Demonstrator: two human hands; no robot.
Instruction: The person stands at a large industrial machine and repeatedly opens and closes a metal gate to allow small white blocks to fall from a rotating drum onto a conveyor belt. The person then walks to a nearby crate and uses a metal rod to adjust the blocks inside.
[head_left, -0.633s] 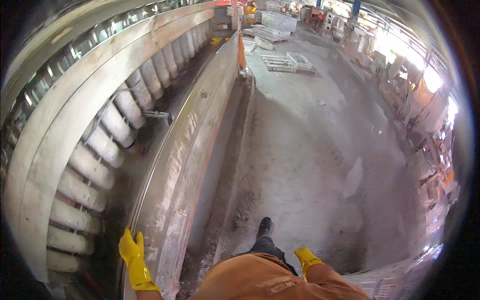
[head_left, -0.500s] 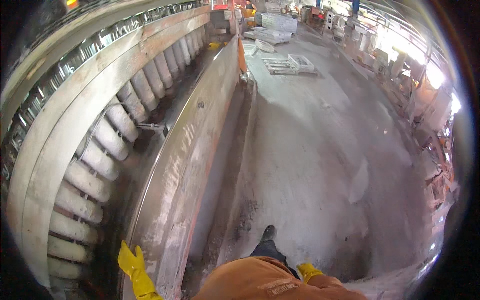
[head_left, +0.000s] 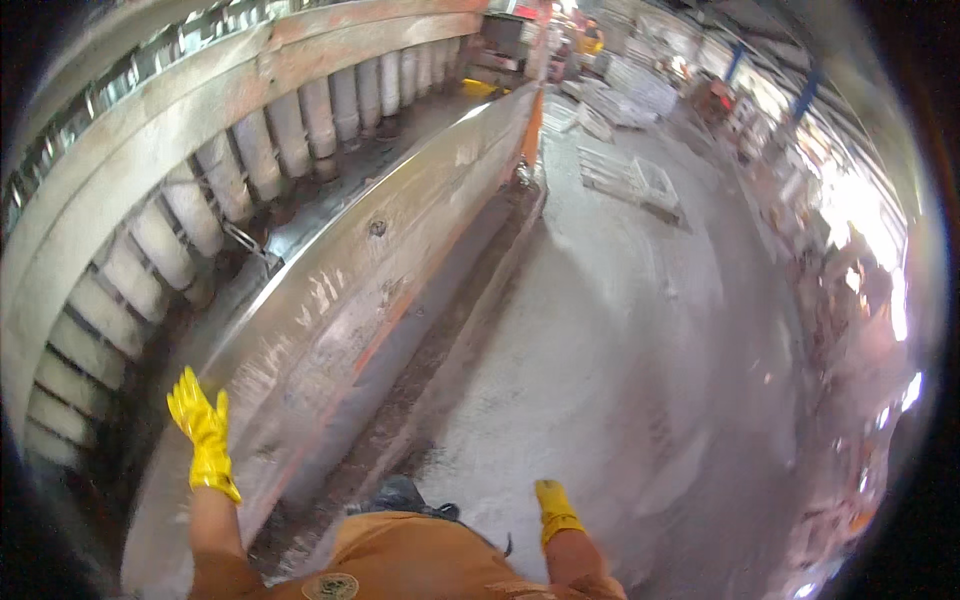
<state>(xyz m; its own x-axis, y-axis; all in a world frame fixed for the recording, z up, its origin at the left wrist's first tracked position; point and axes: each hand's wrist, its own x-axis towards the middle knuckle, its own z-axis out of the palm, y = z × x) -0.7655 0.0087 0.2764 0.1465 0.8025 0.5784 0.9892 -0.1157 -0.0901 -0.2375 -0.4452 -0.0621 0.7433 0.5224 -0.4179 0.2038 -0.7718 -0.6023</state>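
Here the person is standing beside a long metal side wall (head_left: 370, 290) of a conveyor-like machine, and the left hand (head_left: 203, 432), in a yellow glove, is hovering at that wall's top edge with its fingers spread wide and gripping nothing. Whether the palm is actually touching the metal is hard to judge, since the fisheye bending is flattening depth there. The right hand (head_left: 555, 510), also gloved in yellow, is hanging low beside the person's orange clothing (head_left: 420, 560), over the grey concrete floor (head_left: 620, 380); only the back of the glove is showing, so I cannot tell whether those fingers are curled or loose, though nothing is appearing in them.

As for progress, the work is looking barely begun: the wall is standing unmoved, smeared with pale dust and streaks, and neither hand is holding a tool or a part. By my judgement everything that involves handling the machine is yet to come.

Counting: two gloved hands are showing, one side wall, and one row of pale rollers (head_left: 250, 160) running behind it on the left, roughly a dozen of them visible before they are blurring together. One small chain or hook (head_left: 250, 245) is dangling between rollers and wall. Farther off, flat pallets (head_left: 640, 180) are lying on the floor, at least two.
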